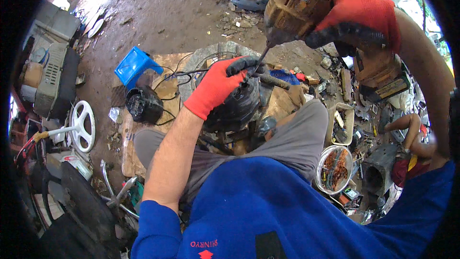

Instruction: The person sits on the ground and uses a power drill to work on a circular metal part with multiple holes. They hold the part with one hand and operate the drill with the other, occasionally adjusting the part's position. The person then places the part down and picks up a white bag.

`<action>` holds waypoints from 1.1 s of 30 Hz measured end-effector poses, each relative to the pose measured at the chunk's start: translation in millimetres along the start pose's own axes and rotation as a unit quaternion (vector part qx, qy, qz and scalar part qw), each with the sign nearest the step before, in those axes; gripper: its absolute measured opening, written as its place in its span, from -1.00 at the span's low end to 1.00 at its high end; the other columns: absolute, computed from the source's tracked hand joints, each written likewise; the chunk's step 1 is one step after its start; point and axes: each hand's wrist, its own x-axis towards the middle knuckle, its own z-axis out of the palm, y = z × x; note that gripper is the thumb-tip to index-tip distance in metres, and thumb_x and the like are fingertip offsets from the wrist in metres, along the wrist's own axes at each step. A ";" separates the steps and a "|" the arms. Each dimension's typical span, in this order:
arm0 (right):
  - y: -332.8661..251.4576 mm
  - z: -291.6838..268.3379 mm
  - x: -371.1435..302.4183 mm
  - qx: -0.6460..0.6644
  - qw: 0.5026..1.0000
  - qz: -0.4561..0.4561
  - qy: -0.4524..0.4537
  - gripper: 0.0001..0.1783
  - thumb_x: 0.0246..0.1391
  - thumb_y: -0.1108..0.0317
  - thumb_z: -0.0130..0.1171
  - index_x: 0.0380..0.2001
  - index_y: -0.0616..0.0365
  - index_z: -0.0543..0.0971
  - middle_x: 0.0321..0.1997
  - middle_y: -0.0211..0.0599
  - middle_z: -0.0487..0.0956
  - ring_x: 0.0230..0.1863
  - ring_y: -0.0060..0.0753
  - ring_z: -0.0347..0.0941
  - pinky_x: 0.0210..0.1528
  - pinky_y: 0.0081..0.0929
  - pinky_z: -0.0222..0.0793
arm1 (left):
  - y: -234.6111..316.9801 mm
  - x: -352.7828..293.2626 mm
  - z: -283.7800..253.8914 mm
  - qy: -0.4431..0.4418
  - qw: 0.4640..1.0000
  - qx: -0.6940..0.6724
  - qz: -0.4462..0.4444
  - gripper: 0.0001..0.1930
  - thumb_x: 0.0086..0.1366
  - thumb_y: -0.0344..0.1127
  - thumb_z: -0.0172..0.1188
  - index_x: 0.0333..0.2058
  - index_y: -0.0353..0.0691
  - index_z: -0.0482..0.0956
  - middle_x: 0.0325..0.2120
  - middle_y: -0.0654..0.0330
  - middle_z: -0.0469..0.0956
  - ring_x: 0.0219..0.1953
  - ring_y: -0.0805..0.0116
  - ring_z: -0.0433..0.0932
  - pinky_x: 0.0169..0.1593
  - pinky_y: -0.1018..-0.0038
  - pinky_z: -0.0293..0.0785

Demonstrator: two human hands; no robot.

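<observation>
My right hand [357,21], in a red glove with dark palm coating, is wrapped round the grip of a worn, dirty power drill [298,5]. The drill's long thin bit [263,56] slants down toward my left hand [218,85]. That hand, in a matching glove, has its fingers closed beside the bit's lower end, over a round black housing [235,110] between my knees. What the fingers pinch there is too small to make out. The bit's tip is hidden by fingers and dark parts.
A blue plastic stool [135,67] and a black cylindrical part [143,104] lie left of the housing. On my right stand a rectangular tray [348,127] and a round tub of copper-coloured scrap [322,169]. Another person's arm [407,132] shows at far right. A white wheel [84,127] lies left.
</observation>
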 end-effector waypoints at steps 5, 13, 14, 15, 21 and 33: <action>-1.2 3.3 15.0 -0.006 0.999 0.032 -0.020 -0.31 -0.13 0.48 0.44 0.16 0.21 0.49 0.05 -0.21 0.65 0.04 -0.41 0.56 0.15 -0.38 0.46 | 3.1 -1.0 -1.6 -0.021 0.999 0.033 -0.019 -0.72 0.37 -0.42 0.17 0.04 -0.25 0.62 -0.22 0.23 0.70 -0.18 0.52 0.56 -0.03 0.50 0.48; 9.4 -7.7 27.4 -0.053 0.996 0.040 -0.065 -0.27 -0.13 0.47 0.39 0.21 0.22 0.46 0.07 -0.20 0.65 0.03 -0.44 0.56 0.16 -0.41 0.44 | -0.5 -1.4 -3.2 -0.011 0.999 0.046 0.014 -0.74 0.35 -0.41 0.18 -0.02 -0.30 0.64 -0.23 0.13 0.71 -0.21 0.46 0.61 -0.07 0.47 0.51; 6.3 -5.9 25.6 -0.041 0.995 0.046 -0.075 -0.26 -0.13 0.48 0.39 0.21 0.22 0.46 0.07 -0.19 0.65 0.04 -0.43 0.56 0.17 -0.40 0.44 | -0.9 -1.7 -3.1 -0.009 0.999 0.047 0.013 -0.74 0.35 -0.41 0.18 -0.02 -0.30 0.64 -0.22 0.13 0.71 -0.21 0.46 0.61 -0.07 0.47 0.51; 3.5 -4.7 23.3 -0.030 0.995 0.053 -0.084 -0.26 -0.13 0.48 0.39 0.21 0.22 0.46 0.08 -0.19 0.65 0.04 -0.42 0.56 0.17 -0.40 0.44 | -0.2 -1.6 -1.8 -0.008 0.999 0.047 0.013 -0.74 0.35 -0.41 0.19 -0.01 -0.30 0.64 -0.22 0.13 0.71 -0.21 0.46 0.61 -0.06 0.47 0.51; 0.8 4.1 18.2 -0.036 0.998 0.021 -0.053 -0.27 -0.13 0.48 0.40 0.20 0.24 0.47 0.08 -0.20 0.65 0.05 -0.40 0.56 0.17 -0.38 0.44 | 1.3 -1.2 -1.8 -0.011 0.998 0.061 0.015 -0.74 0.34 -0.40 0.19 -0.02 -0.29 0.64 -0.25 0.13 0.71 -0.25 0.46 0.59 -0.09 0.47 0.51; -5.8 -3.2 19.7 -0.232 0.971 0.001 -0.055 -0.20 -0.25 0.39 0.54 0.16 0.18 0.49 0.05 -0.21 0.66 0.05 -0.36 0.58 0.18 -0.33 0.45 | -5.1 -5.2 -6.4 -0.025 0.995 0.095 0.009 -0.71 0.27 -0.48 0.19 -0.03 -0.26 0.66 -0.28 0.26 0.68 -0.23 0.51 0.55 -0.06 0.49 0.49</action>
